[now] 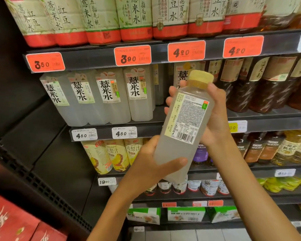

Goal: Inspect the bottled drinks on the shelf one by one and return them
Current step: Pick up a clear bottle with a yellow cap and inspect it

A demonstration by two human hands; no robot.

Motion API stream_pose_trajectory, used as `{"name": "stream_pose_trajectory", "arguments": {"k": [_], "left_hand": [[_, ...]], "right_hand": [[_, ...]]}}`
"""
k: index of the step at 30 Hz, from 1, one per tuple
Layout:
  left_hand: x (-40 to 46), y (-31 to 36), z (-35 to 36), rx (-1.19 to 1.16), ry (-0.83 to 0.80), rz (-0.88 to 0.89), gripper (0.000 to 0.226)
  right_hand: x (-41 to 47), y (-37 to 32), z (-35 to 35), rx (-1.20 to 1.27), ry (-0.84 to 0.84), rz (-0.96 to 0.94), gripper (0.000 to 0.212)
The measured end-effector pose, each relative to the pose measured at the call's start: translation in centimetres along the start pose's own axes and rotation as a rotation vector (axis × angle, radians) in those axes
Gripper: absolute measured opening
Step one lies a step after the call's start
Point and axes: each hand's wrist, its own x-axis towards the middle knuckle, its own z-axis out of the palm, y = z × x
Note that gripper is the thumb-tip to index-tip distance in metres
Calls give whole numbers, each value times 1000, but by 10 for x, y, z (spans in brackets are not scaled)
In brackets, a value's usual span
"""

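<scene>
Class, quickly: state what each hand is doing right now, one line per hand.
Left hand: grips the bottle near its base.
Right hand: grips the bottle's upper part, below the cap.

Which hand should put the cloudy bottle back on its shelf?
Probably the right hand: it grips the bottle high, near the cap, level with the gap beside the matching bottles. The left hand holds the base, lower down.
</scene>
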Motion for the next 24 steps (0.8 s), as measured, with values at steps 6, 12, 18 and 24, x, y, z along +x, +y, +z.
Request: {"name": "stream_pose_trajectory", "arguments": {"k": [6, 12, 18, 24], "left_hand": [[-7, -11, 2, -339, -69, -114, 66], [-5, -29, 8, -558, -225, -190, 77], [-6, -20, 6, -263, -69, -76, 81], [-5, -23, 17, -272, 79, -77, 88]], "right_hand": [[0, 3, -1, 45, 23, 154, 85], [-1, 15, 5, -31, 19, 174, 75], [-7, 9, 18, -813, 317, 29, 80], [-9, 11, 29, -900, 355, 3, 70]]}}
